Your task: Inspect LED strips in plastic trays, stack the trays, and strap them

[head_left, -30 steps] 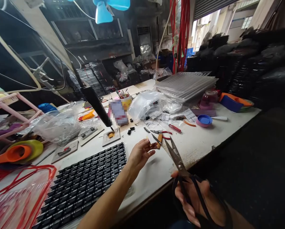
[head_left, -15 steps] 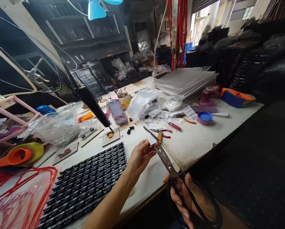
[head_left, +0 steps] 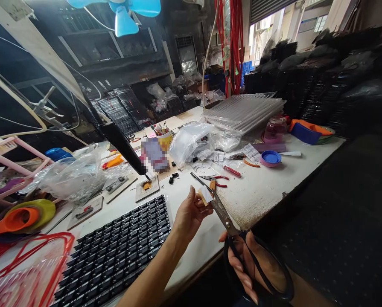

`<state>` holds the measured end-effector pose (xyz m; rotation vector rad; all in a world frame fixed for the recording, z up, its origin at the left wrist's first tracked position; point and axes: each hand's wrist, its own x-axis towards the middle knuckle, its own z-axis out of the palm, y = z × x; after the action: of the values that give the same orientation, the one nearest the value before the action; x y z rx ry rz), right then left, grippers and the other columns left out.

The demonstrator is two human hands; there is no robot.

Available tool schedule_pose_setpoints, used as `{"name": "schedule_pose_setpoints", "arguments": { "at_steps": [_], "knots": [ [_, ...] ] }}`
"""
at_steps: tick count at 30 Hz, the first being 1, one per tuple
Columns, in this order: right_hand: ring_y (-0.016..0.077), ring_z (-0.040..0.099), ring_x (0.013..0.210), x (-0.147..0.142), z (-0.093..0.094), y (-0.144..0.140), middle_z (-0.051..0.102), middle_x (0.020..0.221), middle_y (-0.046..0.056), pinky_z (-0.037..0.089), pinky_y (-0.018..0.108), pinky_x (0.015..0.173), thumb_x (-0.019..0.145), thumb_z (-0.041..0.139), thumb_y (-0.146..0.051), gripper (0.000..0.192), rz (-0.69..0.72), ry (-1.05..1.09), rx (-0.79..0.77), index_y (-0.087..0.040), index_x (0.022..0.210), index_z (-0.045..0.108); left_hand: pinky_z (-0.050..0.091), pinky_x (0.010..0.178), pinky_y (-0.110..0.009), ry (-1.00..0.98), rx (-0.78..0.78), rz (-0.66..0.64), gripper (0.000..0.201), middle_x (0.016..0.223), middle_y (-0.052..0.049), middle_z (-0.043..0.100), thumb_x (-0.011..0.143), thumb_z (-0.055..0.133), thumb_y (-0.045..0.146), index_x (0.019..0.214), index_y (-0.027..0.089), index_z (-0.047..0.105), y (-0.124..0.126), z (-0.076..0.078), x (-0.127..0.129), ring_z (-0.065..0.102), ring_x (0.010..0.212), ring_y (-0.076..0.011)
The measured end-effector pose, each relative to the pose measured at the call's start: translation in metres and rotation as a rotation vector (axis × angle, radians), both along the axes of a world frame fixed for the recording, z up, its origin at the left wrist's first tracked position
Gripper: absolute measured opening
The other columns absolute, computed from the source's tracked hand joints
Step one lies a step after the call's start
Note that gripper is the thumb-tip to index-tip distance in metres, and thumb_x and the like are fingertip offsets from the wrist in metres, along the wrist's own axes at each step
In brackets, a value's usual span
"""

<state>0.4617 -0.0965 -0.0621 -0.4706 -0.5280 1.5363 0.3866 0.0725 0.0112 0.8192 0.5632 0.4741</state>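
My left hand [head_left: 188, 215] pinches a small tan and white paper piece [head_left: 206, 195] above the white workbench [head_left: 261, 187]. My right hand [head_left: 251, 268] grips the black loop handles of large scissors [head_left: 221, 212]. Their blades reach up and left across the paper piece and look nearly closed on it. A black tray of small dark components [head_left: 114, 247] lies just left of my left forearm.
Red-handled pliers [head_left: 221, 178] and cutters [head_left: 232, 170] lie beyond the paper. Clear plastic bags [head_left: 191, 140], a stack of clear trays [head_left: 245, 111], a blue lid [head_left: 270, 157], a jar [head_left: 274, 128] and a black lamp arm [head_left: 123, 147] crowd the bench. Red wire loops [head_left: 27, 256] sit at left.
The scissors moved left from open beside the hand to closing over the paper piece. My left hand turned the piece upward slightly.
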Motion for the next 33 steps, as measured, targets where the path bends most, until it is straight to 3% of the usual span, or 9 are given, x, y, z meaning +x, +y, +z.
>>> {"name": "schedule_pose_setpoints", "arguments": {
  "at_steps": [6,14,20,28,33],
  "knots": [
    [0.005,0.044,0.045,-0.001,0.003,0.0,0.049,0.073,-0.003,0.047,0.019,0.037,0.083,0.039,-0.07,0.056,0.008,0.017,0.01,-0.023,0.112,0.047,0.042,0.065,-0.023,0.034,0.177,-0.055,0.026,0.068,-0.003,0.063,0.067,0.078,0.031,0.073,0.01,0.065,-0.002,-0.001,-0.002,0.056,0.062,-0.0092],
    [0.005,0.043,0.042,-0.004,0.003,0.002,0.048,0.069,-0.004,0.045,0.019,0.039,0.082,0.039,-0.072,0.058,-0.046,-0.025,0.002,-0.021,0.11,0.047,0.041,0.064,-0.024,0.058,0.221,-0.109,0.025,0.066,-0.003,0.063,0.069,0.076,0.033,0.071,0.01,0.065,-0.006,-0.002,-0.001,0.055,0.06,-0.0093],
    [0.0017,0.028,0.031,-0.006,-0.001,0.001,0.041,0.058,-0.008,0.033,0.015,0.03,0.082,0.042,-0.07,0.057,-0.09,-0.066,-0.054,-0.019,0.106,0.05,0.041,0.064,-0.025,0.093,0.243,-0.087,0.027,0.064,-0.003,0.064,0.065,0.078,0.034,0.066,0.011,0.063,-0.005,0.0,-0.001,0.056,0.059,-0.0101],
    [0.0026,0.034,0.036,-0.008,0.002,0.001,0.045,0.064,-0.006,0.037,0.017,0.034,0.078,0.036,-0.076,0.063,-0.041,0.025,-0.026,-0.022,0.108,0.051,0.041,0.063,-0.025,0.129,0.269,-0.139,0.028,0.063,-0.003,0.065,0.063,0.079,0.035,0.062,0.012,0.063,-0.006,0.005,-0.001,0.057,0.058,-0.0108],
    [0.0015,0.026,0.03,-0.008,0.009,0.004,0.042,0.055,-0.008,0.03,0.014,0.028,0.081,0.042,-0.071,0.058,-0.057,0.025,-0.076,-0.02,0.107,0.051,0.041,0.061,-0.024,0.16,0.268,-0.161,0.029,0.061,-0.004,0.066,0.063,0.079,0.035,0.06,0.012,0.062,-0.004,0.006,-0.003,0.058,0.057,-0.0115]
  ]
}}
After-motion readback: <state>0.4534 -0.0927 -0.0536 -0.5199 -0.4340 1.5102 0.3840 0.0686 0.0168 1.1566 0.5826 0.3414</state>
